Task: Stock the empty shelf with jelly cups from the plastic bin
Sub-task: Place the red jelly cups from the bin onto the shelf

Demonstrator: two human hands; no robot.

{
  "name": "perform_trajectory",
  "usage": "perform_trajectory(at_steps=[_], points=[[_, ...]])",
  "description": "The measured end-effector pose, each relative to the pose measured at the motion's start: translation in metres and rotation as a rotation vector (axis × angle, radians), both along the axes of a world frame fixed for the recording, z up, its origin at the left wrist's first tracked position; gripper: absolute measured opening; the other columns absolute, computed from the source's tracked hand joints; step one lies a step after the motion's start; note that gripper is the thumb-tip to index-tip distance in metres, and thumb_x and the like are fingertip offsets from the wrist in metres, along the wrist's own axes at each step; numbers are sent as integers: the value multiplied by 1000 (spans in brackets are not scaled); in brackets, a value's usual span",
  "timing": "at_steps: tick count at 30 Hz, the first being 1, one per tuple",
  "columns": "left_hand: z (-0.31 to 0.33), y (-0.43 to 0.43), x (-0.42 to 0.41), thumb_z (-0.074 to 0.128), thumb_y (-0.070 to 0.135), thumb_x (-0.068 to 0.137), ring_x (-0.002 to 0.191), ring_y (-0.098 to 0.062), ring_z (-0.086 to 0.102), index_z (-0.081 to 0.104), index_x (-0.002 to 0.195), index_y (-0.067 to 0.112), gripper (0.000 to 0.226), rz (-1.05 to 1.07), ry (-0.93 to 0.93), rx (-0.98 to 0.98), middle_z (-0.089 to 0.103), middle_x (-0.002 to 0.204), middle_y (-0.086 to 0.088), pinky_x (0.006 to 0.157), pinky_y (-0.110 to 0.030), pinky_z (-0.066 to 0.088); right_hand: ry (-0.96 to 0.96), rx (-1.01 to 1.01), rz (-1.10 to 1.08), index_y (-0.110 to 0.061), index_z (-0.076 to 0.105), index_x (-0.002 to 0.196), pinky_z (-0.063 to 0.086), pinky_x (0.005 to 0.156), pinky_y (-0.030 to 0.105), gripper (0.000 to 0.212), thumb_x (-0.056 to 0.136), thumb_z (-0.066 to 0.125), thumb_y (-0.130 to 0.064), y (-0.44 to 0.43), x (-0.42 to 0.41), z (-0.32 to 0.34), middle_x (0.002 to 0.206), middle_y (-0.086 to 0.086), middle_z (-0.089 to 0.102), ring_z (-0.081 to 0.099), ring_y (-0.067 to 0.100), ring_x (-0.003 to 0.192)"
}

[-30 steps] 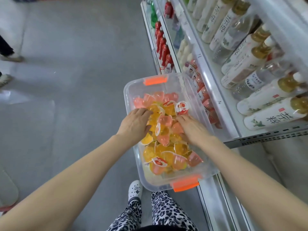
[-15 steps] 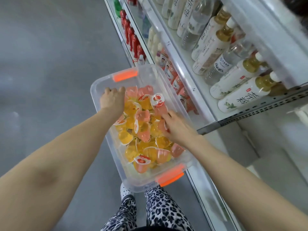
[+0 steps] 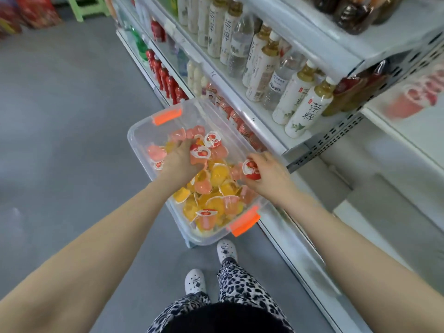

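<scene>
This is a shop: long white metal shelves (image 3: 240, 104) on the right of the frame carry tidy rows of identical tea bottles (image 3: 310, 111) and red bottles (image 3: 165, 80) beside a grey floor (image 3: 72, 116) aisle.

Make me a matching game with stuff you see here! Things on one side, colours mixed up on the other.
Things:
1. clips on the plastic bin
2. shoes
3. stool
4. trousers

Colours:
A. green
B. leopard-spotted
C. orange
D. white

Right pairs: 1-C, 2-D, 3-A, 4-B.
</scene>
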State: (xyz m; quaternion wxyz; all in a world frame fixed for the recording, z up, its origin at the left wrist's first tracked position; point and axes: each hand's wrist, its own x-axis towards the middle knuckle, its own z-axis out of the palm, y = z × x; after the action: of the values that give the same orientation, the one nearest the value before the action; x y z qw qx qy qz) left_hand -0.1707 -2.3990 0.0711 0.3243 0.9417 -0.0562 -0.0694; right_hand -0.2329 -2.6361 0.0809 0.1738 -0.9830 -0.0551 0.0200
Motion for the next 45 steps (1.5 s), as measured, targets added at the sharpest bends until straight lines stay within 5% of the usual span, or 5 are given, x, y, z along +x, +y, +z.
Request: perform_trajectory(at_steps=[8, 21, 27, 38, 45], points=[[48, -80, -42, 79, 22, 70, 107, -22, 54, 57, 125, 16, 59, -309, -136, -105, 55, 117, -7, 85, -21, 37, -225, 180, -292, -23, 51, 106, 46, 76, 34, 40, 74, 72, -34, -61, -63, 65, 100, -3, 62, 58, 20, 93], [167, -266, -61, 76, 36, 75, 92, -6, 58, 56, 122, 31, 52, -627, -262, -336, 61, 111, 11, 77, -25, 47, -466, 100, -583, -28, 54, 100, 43, 75, 30, 31, 77, 72, -42, -247, -101, 206, 96, -7, 63, 58, 15, 87], [183, -329, -50, 72, 44, 74, 111, -9, 52, 55, 128, 26, 59, -663, -427, -235, 59, 121, 11, 94, -27, 44, -348, 76, -645, -23, 58, 106, 38, 73, 29, 36, 76, 74, -36, -328, -62, 198, 103, 4, 65, 59, 25, 95], [192, -389, -28, 75, 52, 71, 113, -14, 45, 58, 123, 30, 58, -573, -504, -45, 63, 116, 11, 83, -15, 21, -261, 95, -619, -20, 60, 110, 38, 74, 30, 37, 77, 73, -32, -392, 15, 160, 108, 8, 66, 59, 27, 100], [190, -406, -19, 72, 50, 74, 117, -15, 44, 57, 127, 27, 60, -523, -490, -18, 61, 121, 8, 86, -18, 28, -300, 154, -606, -19, 61, 109, 39, 76, 29, 34, 79, 72, -32, -413, 39, 153, 104, 8, 66, 60, 28, 98]])
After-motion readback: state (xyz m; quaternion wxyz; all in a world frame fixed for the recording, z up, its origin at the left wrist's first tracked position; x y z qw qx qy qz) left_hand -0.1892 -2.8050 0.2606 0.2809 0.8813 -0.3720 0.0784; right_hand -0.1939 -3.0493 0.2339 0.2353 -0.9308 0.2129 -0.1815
